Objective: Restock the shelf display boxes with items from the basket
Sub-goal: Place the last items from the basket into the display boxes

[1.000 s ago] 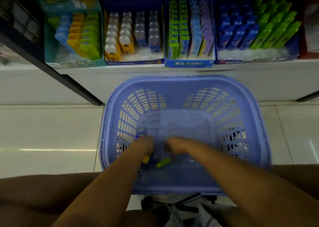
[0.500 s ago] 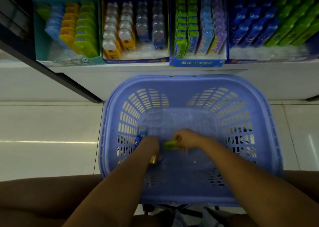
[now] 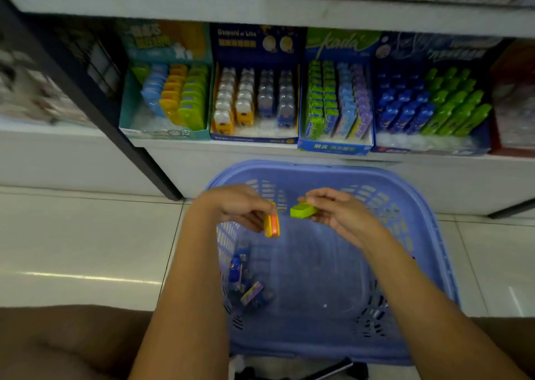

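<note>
L hand (image 3: pixel 231 206) grips a flat orange-and-yellow plastic case (image 3: pixel 271 222), held on edge, fingers curled round it. R hand (image 3: pixel 338 212) pinches a flat lime-green plastic case (image 3: pixel 302 210) by one end, lying approx level. The 2 cases are just beside each other, not touching, above the far half of the lilac slotted plastic basket (image 3: pixel 304 168).

Basket stands on pale glossy floor tiles (image 3: pixel 72 249). Inside it at approx 8 o'clock, near the L wall, lie a small blue packet (image 3: pixel 236 269) and a purple-and-yellow pack (image 3: pixel 251 293); other bits there too dim to tell.

White shelf (image 3: pixel 188 145) at 12 o'clock of the basket carries open display boxes in a row. At 11 o'clock is a teal card box (image 3: pixel 162 132) w/ rows of blue, orange and green flat cases. At 12 o'clock is a dark-blue card box (image 3: pixel 254 140) w/ bear-shaped dispensers. Next is a blue card box (image 3: pixel 335 147) w/ green, blue and purple packs. At 1 o'clock is a navy card box (image 3: pixel 428 149) w/ blue and green bottle-shaped items. All 4 sit side by side, fronts at the shelf edge. A dark upright post (image 3: pixel 95 105) slants down at 10 o'clock.
</note>
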### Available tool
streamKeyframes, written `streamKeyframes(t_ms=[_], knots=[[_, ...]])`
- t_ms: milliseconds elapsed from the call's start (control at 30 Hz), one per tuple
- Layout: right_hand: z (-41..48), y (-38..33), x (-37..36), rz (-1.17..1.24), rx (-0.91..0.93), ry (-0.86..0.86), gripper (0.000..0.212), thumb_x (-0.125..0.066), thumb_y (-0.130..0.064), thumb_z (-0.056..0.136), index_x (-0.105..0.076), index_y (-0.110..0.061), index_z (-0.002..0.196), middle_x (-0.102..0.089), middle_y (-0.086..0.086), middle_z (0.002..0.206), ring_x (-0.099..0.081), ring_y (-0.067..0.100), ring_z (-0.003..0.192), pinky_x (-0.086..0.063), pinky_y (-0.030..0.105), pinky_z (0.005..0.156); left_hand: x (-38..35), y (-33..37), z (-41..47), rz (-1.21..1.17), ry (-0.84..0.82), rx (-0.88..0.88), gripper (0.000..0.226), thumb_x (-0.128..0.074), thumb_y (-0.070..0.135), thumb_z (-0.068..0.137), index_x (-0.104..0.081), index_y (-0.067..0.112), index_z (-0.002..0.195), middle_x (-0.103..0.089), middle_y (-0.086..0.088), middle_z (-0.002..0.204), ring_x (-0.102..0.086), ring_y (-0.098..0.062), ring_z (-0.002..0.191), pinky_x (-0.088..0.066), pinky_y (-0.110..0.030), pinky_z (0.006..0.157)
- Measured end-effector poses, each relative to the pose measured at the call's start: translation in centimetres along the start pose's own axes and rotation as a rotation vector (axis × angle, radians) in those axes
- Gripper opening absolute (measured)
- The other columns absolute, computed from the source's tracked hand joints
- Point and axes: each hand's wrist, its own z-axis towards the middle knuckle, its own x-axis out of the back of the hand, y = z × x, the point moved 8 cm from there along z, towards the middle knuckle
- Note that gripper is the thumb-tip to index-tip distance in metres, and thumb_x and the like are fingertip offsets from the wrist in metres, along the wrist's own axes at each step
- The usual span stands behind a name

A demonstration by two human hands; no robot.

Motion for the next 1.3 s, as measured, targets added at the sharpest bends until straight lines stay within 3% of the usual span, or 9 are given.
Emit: streamKeyframes(t_ms=[133, 300, 400, 533, 633, 733, 900, 1067, 1300], knots=[[-1.3, -4.1, -5.8, -0.033, 0.132, -0.087, 0.025, -0.058, 0.005, 0.085, -0.058, -0.007, 0.107, -0.068, 0.012, 0.093, -0.069, 0.013, 0.074, -0.057, 0.022, 0.069, 5.1, 2.4, -5.3, -0.198, 0.166, -0.193, 0.017, -0.059, 0.018, 0.092, -0.066, 0.003, 0.088, -0.07, -0.014, 0.081, -0.069, -0.021, 0.075, -0.06, -0.03, 0.077], [-2.4, -12.8, -13.3, -0.26, 0.472, -0.044, 0.023, -0.07, 0.001, 0.078, -0.065, -0.016, 0.093, -0.068, 0.007, 0.09, -0.068, 0.006, 0.07, -0.056, 0.018, 0.065, 11.8, 1.6, -10.4, -0.479, 0.504, -0.4, 0.027, -0.062, 0.038, 0.088, -0.074, 0.014, 0.08, -0.061, -0.001, 0.065, -0.062, -0.01, 0.059, -0.055, -0.024, 0.058], [-1.7, -17.5, -18.3, -0.41, 0.659, -0.022, 0.031, -0.077, -0.004, 0.073, -0.062, -0.02, 0.095, -0.067, 0.008, 0.09, -0.067, 0.009, 0.075, -0.055, 0.019, 0.067, 14.5, 0.1, -12.5, -0.552, 0.759, -0.451, 0.027, -0.063, 0.043, 0.086, -0.07, 0.017, 0.084, -0.057, 0.002, 0.069, -0.055, -0.006, 0.053, -0.045, -0.017, 0.046], [2.2, -20.6, -25.2, -0.605, 0.836, 0.032, 0.032, -0.08, -0.006, 0.068, -0.063, -0.016, 0.093, -0.065, -0.002, 0.081, -0.059, 0.006, 0.071, -0.048, 0.012, 0.065, 15.6, -1.0, -13.7, -0.746, 0.916, -0.521, 0.032, -0.062, 0.043, 0.088, -0.062, 0.011, 0.086, -0.058, 0.001, 0.066, -0.049, -0.003, 0.043, -0.04, -0.015, 0.041], [6.8, -21.1, -29.5, -0.831, 0.842, 0.051, 0.037, -0.077, -0.008, 0.073, -0.064, -0.007, 0.108, -0.068, 0.008, 0.101, -0.06, 0.017, 0.087, -0.05, 0.022, 0.079, 16.2, -1.9, -14.0, -0.796, 0.999, -0.517, 0.034, -0.056, 0.046, 0.091, -0.06, 0.012, 0.087, -0.058, 0.002, 0.069, -0.049, -0.002, 0.045, -0.041, -0.015, 0.042], [11.0, -21.0, -31.9, -1.053, 0.758, 0.082, 0.041, -0.073, -0.014, 0.077, -0.061, -0.012, 0.117, -0.064, 0.009, 0.11, -0.057, 0.022, 0.095, -0.049, 0.037, 0.091, 16.9, -3.3, -14.1, -0.867, 1.047, -0.484, 0.033, -0.047, 0.045, 0.095, -0.061, 0.015, 0.092, -0.061, 0.001, 0.075, -0.052, -0.007, 0.054, -0.044, -0.018, 0.049], [13.3, -19.9, -34.2, -1.295, 0.795, 0.043, 0.035, -0.068, -0.005, 0.078, -0.063, -0.013, 0.112, -0.063, 0.011, 0.115, -0.058, 0.027, 0.107, -0.045, 0.028, 0.084, 18.5, -4.8, -13.0, -1.074, 1.032, -0.389, 0.017, -0.044, 0.027, 0.098, -0.056, 0.017, 0.091, -0.063, -0.001, 0.079, -0.056, -0.013, 0.063, -0.044, -0.024, 0.056], [13.6, -19.1, -34.4, -1.42, 0.855, 0.093, 0.031, -0.066, -0.01, 0.082, -0.064, -0.013, 0.112, -0.062, 0.012, 0.117, -0.058, 0.029, 0.106, -0.047, 0.03, 0.088, 18.7, -4.9, -12.6, -1.041, 1.038, -0.48, 0.015, -0.047, 0.025, 0.098, -0.055, 0.028, 0.086, -0.069, 0.003, 0.085, -0.067, -0.012, 0.076, -0.048, -0.021, 0.06], [13.0, -20.0, -34.4, -1.533, 0.765, 0.066, 0.026, -0.06, -0.022, 0.09, -0.069, -0.01, 0.111, -0.064, 0.014, 0.119, -0.058, 0.029, 0.109, -0.043, 0.025, 0.087, 18.6, -4.3, -11.8, -1.055, 0.97, -0.569, 0.01, -0.051, 0.022, 0.097, -0.059, 0.023, 0.091, -0.07, -0.001, 0.089, -0.072, -0.013, 0.078, -0.054, -0.019, 0.058]])
